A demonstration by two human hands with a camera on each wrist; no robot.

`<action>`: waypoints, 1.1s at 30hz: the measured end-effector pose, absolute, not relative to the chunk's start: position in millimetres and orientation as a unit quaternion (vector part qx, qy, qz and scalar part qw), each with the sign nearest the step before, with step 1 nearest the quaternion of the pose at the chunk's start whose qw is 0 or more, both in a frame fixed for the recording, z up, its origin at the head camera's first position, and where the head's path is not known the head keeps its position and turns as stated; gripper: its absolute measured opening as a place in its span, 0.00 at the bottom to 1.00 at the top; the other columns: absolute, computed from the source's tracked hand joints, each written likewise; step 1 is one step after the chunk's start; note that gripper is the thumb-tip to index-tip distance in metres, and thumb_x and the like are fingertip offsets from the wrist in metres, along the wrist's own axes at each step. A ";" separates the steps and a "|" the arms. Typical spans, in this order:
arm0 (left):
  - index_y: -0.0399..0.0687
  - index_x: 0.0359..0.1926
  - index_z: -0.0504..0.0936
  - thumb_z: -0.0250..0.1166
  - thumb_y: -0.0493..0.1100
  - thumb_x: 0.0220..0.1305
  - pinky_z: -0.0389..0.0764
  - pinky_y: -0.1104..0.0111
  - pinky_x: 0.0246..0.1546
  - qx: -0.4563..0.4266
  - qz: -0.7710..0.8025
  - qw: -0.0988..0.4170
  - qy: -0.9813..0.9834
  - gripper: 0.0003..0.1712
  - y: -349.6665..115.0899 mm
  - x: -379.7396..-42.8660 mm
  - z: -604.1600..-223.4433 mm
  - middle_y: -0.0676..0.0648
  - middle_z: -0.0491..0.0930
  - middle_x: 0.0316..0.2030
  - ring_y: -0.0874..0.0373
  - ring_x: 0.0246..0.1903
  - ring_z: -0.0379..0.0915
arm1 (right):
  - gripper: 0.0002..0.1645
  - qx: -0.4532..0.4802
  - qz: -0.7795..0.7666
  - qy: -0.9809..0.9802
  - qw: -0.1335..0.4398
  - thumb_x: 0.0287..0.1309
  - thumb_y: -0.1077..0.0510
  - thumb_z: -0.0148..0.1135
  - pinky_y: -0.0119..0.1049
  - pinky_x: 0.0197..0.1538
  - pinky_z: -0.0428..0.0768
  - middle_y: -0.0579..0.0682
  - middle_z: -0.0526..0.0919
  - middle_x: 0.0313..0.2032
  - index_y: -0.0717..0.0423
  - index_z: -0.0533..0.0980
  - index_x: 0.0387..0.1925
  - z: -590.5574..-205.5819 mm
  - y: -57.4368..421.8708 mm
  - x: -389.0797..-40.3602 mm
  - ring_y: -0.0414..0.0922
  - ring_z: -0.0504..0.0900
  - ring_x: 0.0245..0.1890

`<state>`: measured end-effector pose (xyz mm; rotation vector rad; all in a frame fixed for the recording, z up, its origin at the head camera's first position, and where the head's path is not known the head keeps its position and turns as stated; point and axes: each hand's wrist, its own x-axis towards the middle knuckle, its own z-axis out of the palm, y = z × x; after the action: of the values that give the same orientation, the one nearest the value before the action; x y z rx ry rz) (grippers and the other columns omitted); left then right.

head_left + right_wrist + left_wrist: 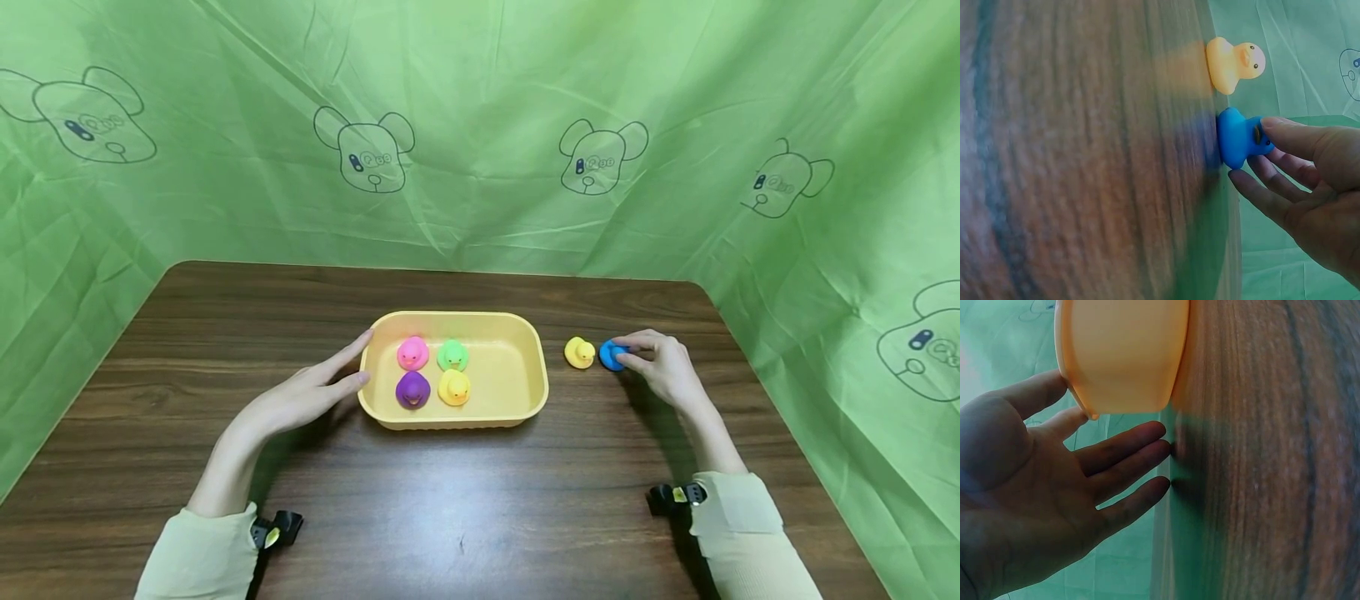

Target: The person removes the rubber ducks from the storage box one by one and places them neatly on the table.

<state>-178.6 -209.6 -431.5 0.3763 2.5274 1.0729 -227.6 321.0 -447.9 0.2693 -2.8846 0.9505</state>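
Observation:
My right hand (667,367) pinches a blue rubber duck (1238,139) by its head between thumb and fingers; the duck's base is at the tabletop. Just left of it stands a yellow rubber duck (579,353). At the left end of a pale yellow tray (502,407), my left hand (303,398) has its thumb and index fingertip at the rim, the other fingers stretched out below it in the left wrist view. Inside the tray's left half sit a pink duck (412,354), a green duck (453,356), a purple duck (413,391) and a second yellow duck (453,388).
A dark wood-grain table (450,508) carries everything. Green cloth (480,217) with printed bear faces hangs behind the table and at both sides. Each wrist wears a small black camera, the left camera (281,529) and the right camera (667,498).

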 end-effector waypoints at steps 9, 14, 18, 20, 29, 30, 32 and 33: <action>0.77 0.82 0.40 0.50 0.62 0.79 0.54 0.34 0.75 0.134 0.388 0.186 0.893 0.40 -209.8 -179.2 -432.1 0.43 0.51 0.82 0.34 0.80 0.46 | 0.22 0.093 0.305 -0.944 0.087 0.65 0.60 0.69 0.59 0.58 0.79 0.61 0.85 0.56 0.59 0.82 0.60 -438.0 318.9 -225.2 0.59 0.84 0.52; 0.78 0.82 0.39 0.49 0.63 0.79 0.55 0.33 0.74 0.133 0.387 0.186 0.894 0.40 -210.3 -179.6 -432.6 0.41 0.53 0.81 0.33 0.79 0.47 | 0.18 0.070 0.309 -0.937 0.151 0.69 0.56 0.67 0.37 0.50 0.76 0.57 0.88 0.51 0.54 0.84 0.58 -429.0 315.2 -223.2 0.54 0.84 0.48; 0.78 0.82 0.39 0.49 0.63 0.79 0.55 0.33 0.74 0.134 0.386 0.185 0.894 0.40 -209.9 -179.8 -433.2 0.40 0.53 0.81 0.33 0.79 0.48 | 0.17 0.061 0.329 -0.922 0.195 0.68 0.56 0.68 0.22 0.44 0.70 0.57 0.88 0.47 0.51 0.85 0.57 -425.2 311.0 -222.7 0.45 0.84 0.45; 0.78 0.82 0.39 0.49 0.63 0.79 0.55 0.33 0.74 0.134 0.384 0.185 0.895 0.40 -209.8 -179.9 -433.2 0.40 0.53 0.81 0.32 0.79 0.48 | 0.18 0.062 0.342 -0.914 0.210 0.67 0.56 0.68 0.18 0.45 0.69 0.57 0.87 0.48 0.51 0.85 0.57 -424.2 307.8 -222.8 0.39 0.83 0.44; 0.77 0.82 0.39 0.49 0.63 0.79 0.54 0.33 0.74 0.136 0.382 0.185 0.895 0.40 -209.3 -179.9 -432.8 0.41 0.52 0.81 0.33 0.79 0.47 | 0.19 0.108 0.394 -0.881 0.239 0.66 0.60 0.69 0.14 0.48 0.74 0.51 0.87 0.54 0.48 0.85 0.57 -417.0 283.5 -222.0 0.25 0.81 0.46; 0.76 0.82 0.39 0.49 0.63 0.79 0.54 0.34 0.74 0.136 0.383 0.184 0.895 0.40 -209.4 -179.7 -432.7 0.41 0.52 0.81 0.33 0.79 0.47 | 0.19 0.118 0.395 -0.878 0.243 0.66 0.60 0.69 0.14 0.48 0.74 0.51 0.87 0.53 0.49 0.85 0.57 -415.9 279.7 -222.2 0.24 0.80 0.46; 0.76 0.82 0.40 0.49 0.63 0.79 0.54 0.34 0.74 0.137 0.385 0.184 0.894 0.40 -209.5 -179.4 -432.5 0.41 0.51 0.82 0.33 0.79 0.46 | 0.19 0.137 0.390 -0.875 0.251 0.65 0.61 0.69 0.16 0.50 0.74 0.50 0.87 0.53 0.49 0.85 0.57 -413.8 271.9 -222.8 0.27 0.80 0.47; 0.75 0.82 0.40 0.49 0.63 0.79 0.54 0.34 0.74 0.137 0.385 0.184 0.894 0.40 -209.6 -179.3 -432.4 0.41 0.51 0.82 0.33 0.79 0.46 | 0.19 0.147 0.386 -0.874 0.255 0.65 0.62 0.69 0.17 0.52 0.73 0.50 0.87 0.53 0.50 0.85 0.56 -413.0 268.1 -223.4 0.29 0.81 0.48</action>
<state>-179.3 -209.6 -432.4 0.3871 2.5193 1.0868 -223.4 268.1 -413.0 0.3996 -2.3745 1.0497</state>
